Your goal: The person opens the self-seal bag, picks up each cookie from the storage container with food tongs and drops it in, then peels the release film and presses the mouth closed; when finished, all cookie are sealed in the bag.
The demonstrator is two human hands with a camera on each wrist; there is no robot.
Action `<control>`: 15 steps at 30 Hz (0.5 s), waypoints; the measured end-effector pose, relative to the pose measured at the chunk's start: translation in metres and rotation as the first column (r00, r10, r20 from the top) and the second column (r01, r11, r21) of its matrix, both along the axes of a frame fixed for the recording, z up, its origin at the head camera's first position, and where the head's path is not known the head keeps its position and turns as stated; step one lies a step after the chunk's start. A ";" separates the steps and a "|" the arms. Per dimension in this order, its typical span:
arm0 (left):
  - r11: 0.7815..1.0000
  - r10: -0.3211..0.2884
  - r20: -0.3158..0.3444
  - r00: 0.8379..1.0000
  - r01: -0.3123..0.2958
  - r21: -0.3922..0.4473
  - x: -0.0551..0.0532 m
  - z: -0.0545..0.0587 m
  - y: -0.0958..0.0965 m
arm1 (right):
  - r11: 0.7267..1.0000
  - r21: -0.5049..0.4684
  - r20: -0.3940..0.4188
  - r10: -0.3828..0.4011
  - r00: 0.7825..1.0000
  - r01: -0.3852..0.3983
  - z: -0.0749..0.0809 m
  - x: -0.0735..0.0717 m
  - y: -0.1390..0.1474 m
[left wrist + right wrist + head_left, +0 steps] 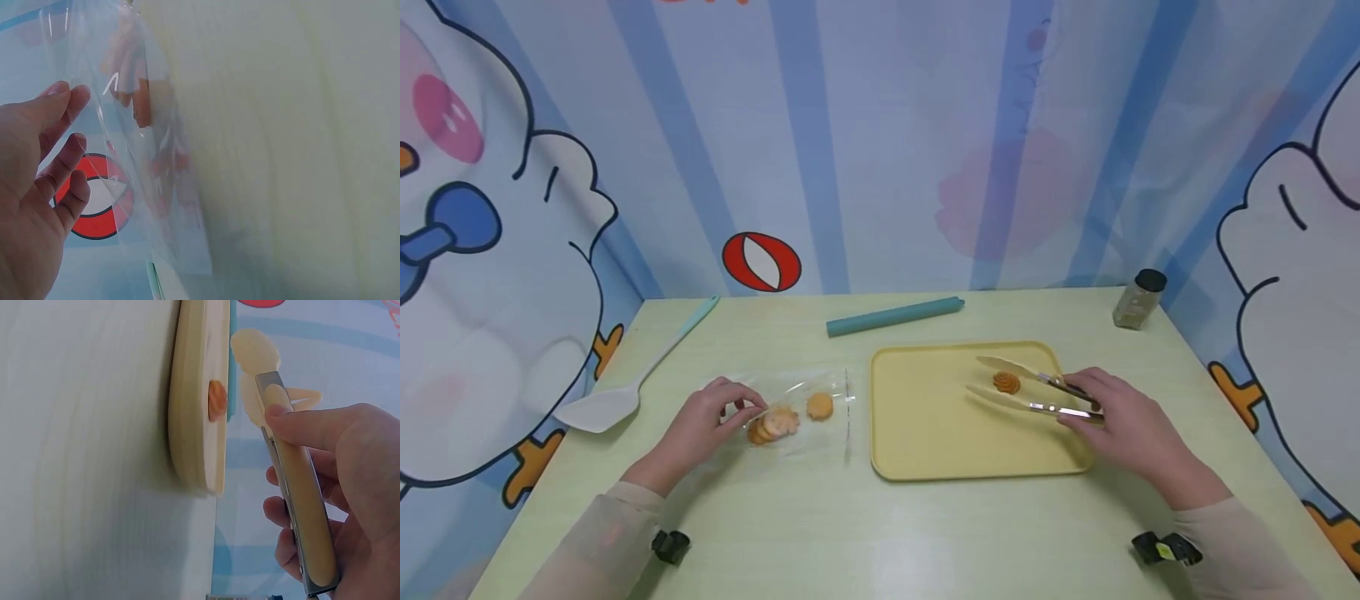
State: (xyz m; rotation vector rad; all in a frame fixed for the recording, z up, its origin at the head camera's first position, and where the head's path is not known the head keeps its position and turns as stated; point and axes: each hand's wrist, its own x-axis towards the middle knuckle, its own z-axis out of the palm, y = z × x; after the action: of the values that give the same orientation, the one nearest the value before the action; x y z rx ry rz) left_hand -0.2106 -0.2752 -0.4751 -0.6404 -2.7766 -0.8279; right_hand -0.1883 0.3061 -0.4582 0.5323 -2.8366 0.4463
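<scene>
Head view first, please: what does the left hand (711, 417) hold?

It pinches the left part of a clear, flat plastic bag (847, 421) between thumb and forefinger. In the left wrist view, its other fingers are loosely bent.

And the right hand (1131, 425)?

It is curled around a pair of tongs (1066, 409) with metal handles and cream-coloured tips, the thumb along one handle. The tips stand apart, one on each side of a small, orange-brown swirled biscuit (1007, 382), seen from above. In the right wrist view they appear not to touch it.

How do the arms lie?

The left forearm (595, 537) reaches from the near left towards the far right; the right forearm (1232, 542) reaches from the near right towards the far left.

What is in the containers?

In the bag, overlapping tan biscuits (781, 421) lie on the left, and one round golden biscuit (820, 406) is apart on the right. Just right of the bag, a rectangular pale-yellow tray (940, 446) carries the swirled biscuit, in its far right part.
</scene>
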 end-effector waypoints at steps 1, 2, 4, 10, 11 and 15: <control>1.000 -0.001 -0.001 1.000 0.001 -0.001 0.000 0.000 0.000 | 1.000 0.000 -0.006 -0.008 1.000 0.008 -0.001 0.000 0.003; 1.000 -0.001 -0.002 1.000 0.001 -0.002 0.000 0.001 0.000 | 1.000 -0.002 -0.013 -0.012 1.000 0.012 -0.002 0.001 0.006; 1.000 -0.003 -0.006 1.000 0.003 -0.004 -0.001 0.002 0.000 | 1.000 -0.009 -0.014 -0.018 1.000 0.018 -0.003 0.002 0.011; 1.000 -0.018 -0.004 1.000 0.018 -0.007 -0.002 0.003 -0.001 | 0.999 0.004 0.025 -0.034 0.999 0.034 -0.004 0.006 0.020; 1.000 -0.018 -0.002 1.000 0.018 -0.007 -0.003 0.002 -0.001 | 0.999 0.008 0.029 -0.036 0.999 0.036 -0.005 0.006 0.022; 1.000 -0.020 -0.005 1.000 0.020 -0.004 -0.002 0.002 -0.002 | 0.999 0.010 0.039 -0.037 0.999 0.036 -0.008 0.006 0.027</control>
State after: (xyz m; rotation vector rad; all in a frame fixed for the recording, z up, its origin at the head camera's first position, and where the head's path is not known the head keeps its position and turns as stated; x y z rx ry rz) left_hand -0.2123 -0.2769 -0.4731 -0.6707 -2.7730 -0.8236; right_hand -0.1820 0.3329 -0.4657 0.4777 -2.8823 0.4421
